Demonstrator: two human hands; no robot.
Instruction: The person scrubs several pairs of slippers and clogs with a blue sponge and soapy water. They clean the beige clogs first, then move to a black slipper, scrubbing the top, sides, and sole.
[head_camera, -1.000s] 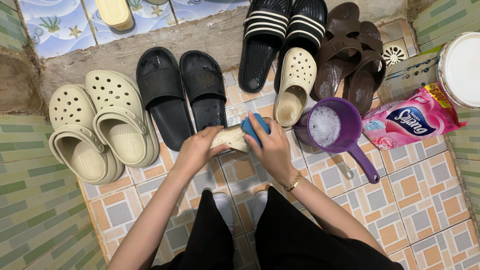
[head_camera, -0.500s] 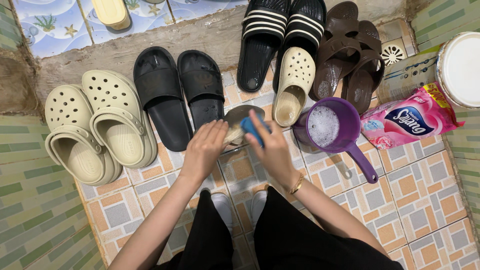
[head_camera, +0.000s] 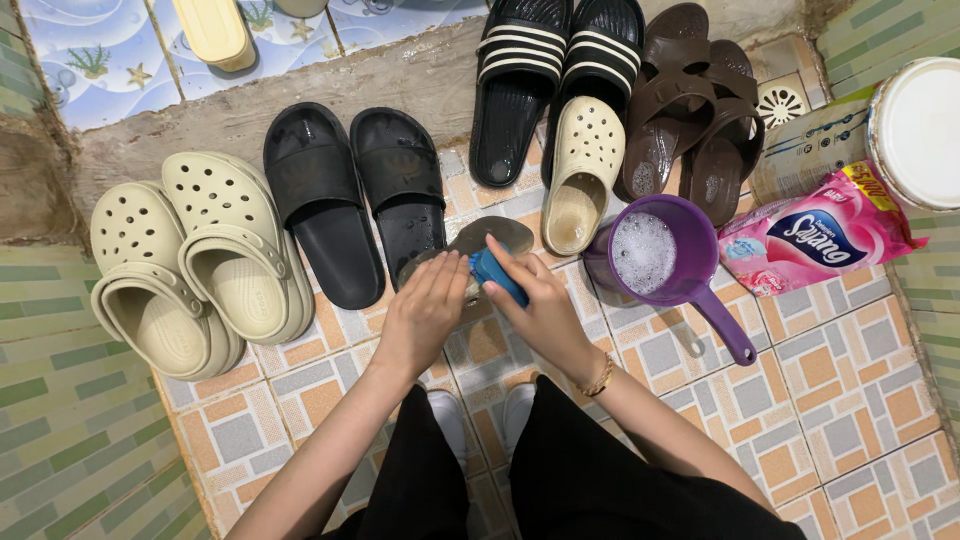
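My left hand (head_camera: 425, 305) presses down on a cream clog (head_camera: 492, 237) that lies sole-up on the tiled floor, so its grey-brown sole faces me. My right hand (head_camera: 545, 312) grips a blue scrub brush (head_camera: 494, 273) and holds it against the near edge of that sole. Both hands cover much of the clog. The matching cream clog (head_camera: 582, 165) stands just beyond it, opening up. A purple dipper (head_camera: 655, 255) of soapy water sits right of my right hand.
A pair of cream clogs (head_camera: 190, 260) and black slides (head_camera: 350, 195) line the left. Striped black slides (head_camera: 555, 70) and brown sandals (head_camera: 690, 110) stand behind. A pink detergent bag (head_camera: 815, 238), a white lid (head_camera: 920, 130) and a floor drain (head_camera: 786, 100) are at right.
The clog has been turned from its side to sole-up and set lower on the floor. My left hand moved on top of it; the brush came down onto the sole's near edge.
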